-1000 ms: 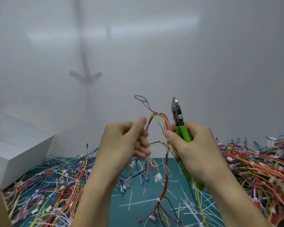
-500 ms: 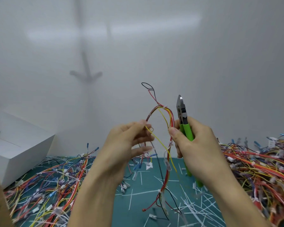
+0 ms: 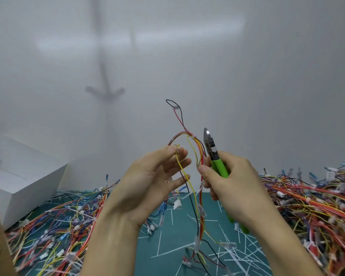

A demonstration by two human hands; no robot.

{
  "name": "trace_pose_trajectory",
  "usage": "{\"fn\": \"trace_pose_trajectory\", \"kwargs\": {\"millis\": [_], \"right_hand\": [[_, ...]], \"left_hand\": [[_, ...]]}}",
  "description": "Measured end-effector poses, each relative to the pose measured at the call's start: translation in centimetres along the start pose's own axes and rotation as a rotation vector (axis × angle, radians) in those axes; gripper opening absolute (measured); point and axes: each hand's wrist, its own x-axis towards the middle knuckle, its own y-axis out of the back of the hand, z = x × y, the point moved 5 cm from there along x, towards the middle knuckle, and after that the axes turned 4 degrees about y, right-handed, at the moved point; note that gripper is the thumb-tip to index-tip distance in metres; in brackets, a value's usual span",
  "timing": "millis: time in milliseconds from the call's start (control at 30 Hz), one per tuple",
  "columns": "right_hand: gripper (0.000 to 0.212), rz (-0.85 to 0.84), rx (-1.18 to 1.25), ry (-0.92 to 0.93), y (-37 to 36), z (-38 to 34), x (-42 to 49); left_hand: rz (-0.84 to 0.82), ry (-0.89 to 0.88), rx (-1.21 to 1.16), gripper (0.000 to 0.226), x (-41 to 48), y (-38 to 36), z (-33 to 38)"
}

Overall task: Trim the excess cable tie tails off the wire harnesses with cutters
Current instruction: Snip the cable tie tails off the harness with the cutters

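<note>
Harness (image 3: 193, 136) is held up between both hands, above the green mat (image 3: 167, 236). Left hand (image 3: 153, 182) pinches one of its yellow wires at thumb and forefinger, other fingers spread. Right hand (image 3: 233, 182) grips the cutters (image 3: 219, 168), blades pointing up, thumb pressing the harness wires. Harness piles (image 3: 307, 206) lie on both sides, and cut tails (image 3: 237, 253) lie on the mat.

Cutters (image 3: 215, 156) showing bright green handles, harness (image 3: 202, 213) wires running red, yellow and black, mat (image 3: 171, 234) lying teal, box (image 3: 28, 176) sitting white.
</note>
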Motion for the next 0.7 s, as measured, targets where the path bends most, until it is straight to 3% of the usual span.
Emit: {"fn": "trace_pose_trajectory", "kwargs": {"millis": [200,333,467,567,700], "right_hand": [[0.015,0.053,0.045,-0.100,0.4,1.4,0.2],[0.014,0.040,0.013,-0.081,0.5,1.5,0.4],[0.009,-0.060,-0.059,0.038,-0.4,0.4,0.2],[0.002,-0.119,-0.092,0.054,-0.9,-0.2,-0.2],[0.033,-0.174,-0.077,-0.019,-1.2,-0.4,-0.3]], "left_hand": [[-0.262,0.086,-0.093,0.008,0.2,-0.3,0.0],[-0.113,0.060,0.112,0.005,0.1,-0.1,-0.5],[-0.125,0.000,0.104,0.017,0.0,-1.0,-1.0],[-0.039,-0.065,0.200,0.011,-0.1,-1.6,-0.9],[0.073,-0.112,0.237,0.010,0.0,-1.2,-0.8]]}}
